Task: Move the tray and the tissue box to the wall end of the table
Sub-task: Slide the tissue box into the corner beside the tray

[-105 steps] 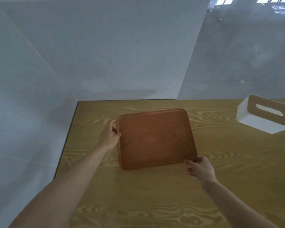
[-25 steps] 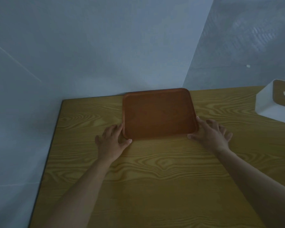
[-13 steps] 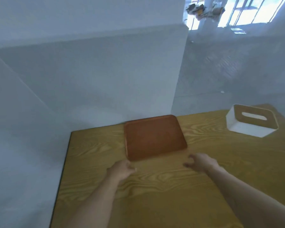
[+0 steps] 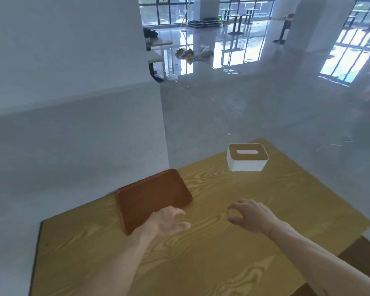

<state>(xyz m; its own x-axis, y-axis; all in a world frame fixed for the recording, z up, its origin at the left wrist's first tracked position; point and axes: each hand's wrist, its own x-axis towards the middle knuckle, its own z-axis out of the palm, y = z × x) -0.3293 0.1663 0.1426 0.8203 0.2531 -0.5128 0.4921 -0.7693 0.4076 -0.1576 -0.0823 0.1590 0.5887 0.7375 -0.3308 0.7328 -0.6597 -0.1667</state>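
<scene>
Both hands have let go of the tray (image 4: 152, 197) by the wall (image 4: 73, 135). The left hand (image 4: 169, 220) and right hand (image 4: 251, 214) are open and empty; the tissue box (image 4: 247, 158) goes next.

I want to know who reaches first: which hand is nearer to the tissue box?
Right. The right hand hovers open below the tissue box; the left hand is farther, beside the tray.

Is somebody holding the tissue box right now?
No. The tissue box sits alone on the table, and both the left hand and right hand are open and empty.
</scene>
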